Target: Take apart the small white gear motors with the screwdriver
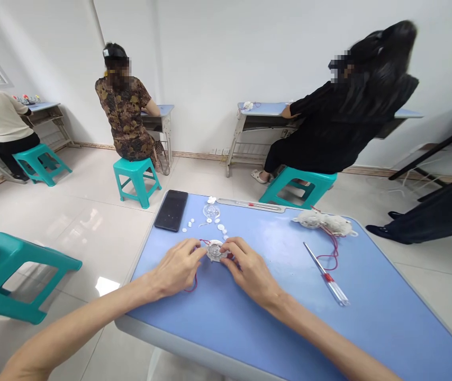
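Hands [176, 267] gripping a round plastic part [215, 250] with red wire [195, 283], black smartphone [171, 210], screwdriver [326, 274] nearby, on blue desk [388, 317]

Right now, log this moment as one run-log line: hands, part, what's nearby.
left hand: on round plastic part | right hand: on same part | red wire: from part, under left hand | nearby: screwdriver, black phone

Left hand [177, 268] and right hand [251, 273] are showing bare and long-fingered at the grip; left forearm [79, 330] and right forearm [329, 338] are running bare behind it, out past the lower frame edge.
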{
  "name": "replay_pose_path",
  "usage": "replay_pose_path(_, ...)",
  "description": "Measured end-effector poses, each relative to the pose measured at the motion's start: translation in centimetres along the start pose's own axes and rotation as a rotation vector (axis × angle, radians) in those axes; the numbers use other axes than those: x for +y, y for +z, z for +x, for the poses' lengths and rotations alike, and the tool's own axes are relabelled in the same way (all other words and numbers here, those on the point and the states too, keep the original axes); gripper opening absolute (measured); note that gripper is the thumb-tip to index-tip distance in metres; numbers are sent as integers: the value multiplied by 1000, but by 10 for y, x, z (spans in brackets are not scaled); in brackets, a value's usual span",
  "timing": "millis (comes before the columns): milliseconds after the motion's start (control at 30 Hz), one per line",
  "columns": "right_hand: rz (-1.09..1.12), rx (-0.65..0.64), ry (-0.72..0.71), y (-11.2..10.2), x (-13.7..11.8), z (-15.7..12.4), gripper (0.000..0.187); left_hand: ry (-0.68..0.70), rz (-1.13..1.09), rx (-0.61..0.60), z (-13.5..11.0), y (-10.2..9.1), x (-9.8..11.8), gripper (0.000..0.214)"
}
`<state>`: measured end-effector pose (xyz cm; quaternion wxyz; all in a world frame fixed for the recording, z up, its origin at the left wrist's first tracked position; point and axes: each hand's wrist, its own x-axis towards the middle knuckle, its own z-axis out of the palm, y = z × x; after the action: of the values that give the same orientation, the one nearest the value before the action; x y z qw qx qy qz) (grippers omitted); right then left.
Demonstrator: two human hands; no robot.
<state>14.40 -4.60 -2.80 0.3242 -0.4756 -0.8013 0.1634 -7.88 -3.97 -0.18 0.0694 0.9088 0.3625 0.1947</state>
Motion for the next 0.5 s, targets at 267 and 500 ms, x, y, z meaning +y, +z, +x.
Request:
replay_pose_path(267, -181, 8, -29, 14, -2, 26, 12, -44, 137, 1, 8, -8, -8, 27)
replay_pose_path(500, -294, -24, 1, 15, -5, 43, 15, -31, 172, 98, 13, -8, -26, 25)
